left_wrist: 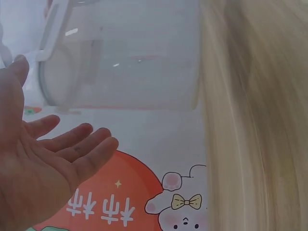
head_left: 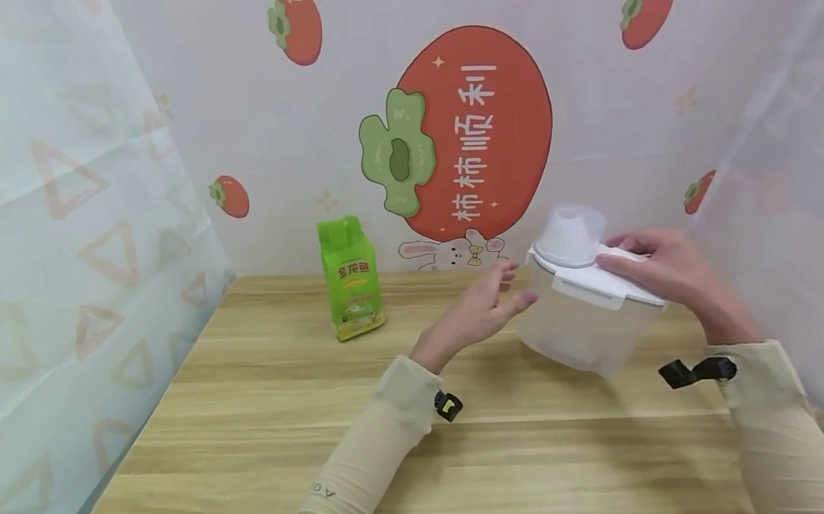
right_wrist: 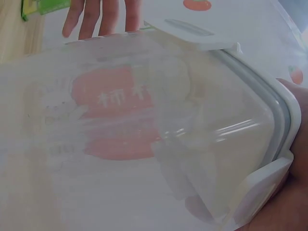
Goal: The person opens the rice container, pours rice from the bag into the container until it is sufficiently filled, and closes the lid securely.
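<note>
My right hand (head_left: 665,264) holds the translucent container (head_left: 577,323) at the right side of its white lid (head_left: 610,278). The thumb lies along the top surface and the fingers bend over the far rim, so that lid and rim are pinched between them. The container is located over the right part of the desk (head_left: 252,458), towards the far edge. It is tilted, its lid sloping down to the right; I cannot tell whether the base touches the desk. A clear cup (head_left: 568,234) sits mouth down on the left part of the lid. A white clip (head_left: 587,290) lies along the near rim.

My left hand (head_left: 474,313) is just beside the container's left side, palm turned to it. Its fingers are slightly bent and parted, with the thumb held away from them; nothing is in the grasp. Contact between thumb and container wall cannot be confirmed.

A green bag (head_left: 353,284) stands upright near the far edge of the desk, left of the middle, well apart from both hands. My beige sleeves (head_left: 785,435) carry a black strap at each wrist.
</note>
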Motion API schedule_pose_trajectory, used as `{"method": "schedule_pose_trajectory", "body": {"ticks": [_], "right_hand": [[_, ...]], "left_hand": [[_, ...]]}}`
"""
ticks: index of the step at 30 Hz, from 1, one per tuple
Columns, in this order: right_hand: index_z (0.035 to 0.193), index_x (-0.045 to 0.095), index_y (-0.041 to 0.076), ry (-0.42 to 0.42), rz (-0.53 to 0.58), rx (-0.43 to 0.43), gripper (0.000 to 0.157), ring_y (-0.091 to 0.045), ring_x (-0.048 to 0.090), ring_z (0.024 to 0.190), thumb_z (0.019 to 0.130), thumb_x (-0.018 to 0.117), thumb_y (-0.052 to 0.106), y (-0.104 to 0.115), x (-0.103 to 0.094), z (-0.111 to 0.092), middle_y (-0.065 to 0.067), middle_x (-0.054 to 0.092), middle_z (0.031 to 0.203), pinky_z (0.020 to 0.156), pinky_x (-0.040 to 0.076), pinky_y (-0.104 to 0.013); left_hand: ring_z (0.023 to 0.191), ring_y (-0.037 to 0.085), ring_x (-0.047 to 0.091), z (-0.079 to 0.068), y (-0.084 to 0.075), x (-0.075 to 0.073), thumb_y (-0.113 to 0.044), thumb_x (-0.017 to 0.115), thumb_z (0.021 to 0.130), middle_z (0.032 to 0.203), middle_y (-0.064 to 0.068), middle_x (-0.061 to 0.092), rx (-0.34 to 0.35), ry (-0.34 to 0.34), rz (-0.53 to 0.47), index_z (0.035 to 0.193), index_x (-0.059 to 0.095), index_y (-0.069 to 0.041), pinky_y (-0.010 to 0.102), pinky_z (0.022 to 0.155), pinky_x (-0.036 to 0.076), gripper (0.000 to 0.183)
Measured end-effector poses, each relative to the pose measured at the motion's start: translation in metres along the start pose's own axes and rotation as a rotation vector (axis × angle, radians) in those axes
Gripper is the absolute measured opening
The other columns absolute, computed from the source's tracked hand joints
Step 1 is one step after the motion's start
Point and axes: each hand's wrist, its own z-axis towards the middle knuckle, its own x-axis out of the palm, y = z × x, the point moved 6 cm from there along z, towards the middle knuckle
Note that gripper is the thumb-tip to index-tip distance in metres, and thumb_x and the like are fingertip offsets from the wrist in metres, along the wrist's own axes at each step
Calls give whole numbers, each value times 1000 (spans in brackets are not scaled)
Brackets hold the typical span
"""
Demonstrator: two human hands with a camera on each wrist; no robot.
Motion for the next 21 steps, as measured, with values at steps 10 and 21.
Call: {"method": "schedule_pose_trajectory", "body": {"ticks": [10,21], "right_hand": [[85,75,11,-9,50,-49,31,10,57,85,84,76,42,23,11,0,24,68,99,68,41,-14],[89,74,8,35,103,-62,31,4,58,90,85,75,38,43,33,2,-9,71,117,71,42,-18]], "left_hand": [[140,28,43,-2,10,1,-60,50,95,156,8,36,7,-23,-148,156,16,-25,40,109,44,78],[135,25,49,-8,24,-16,-43,61,95,151,8,41,56,-89,-285,154,19,-28,34,102,50,74]]}}
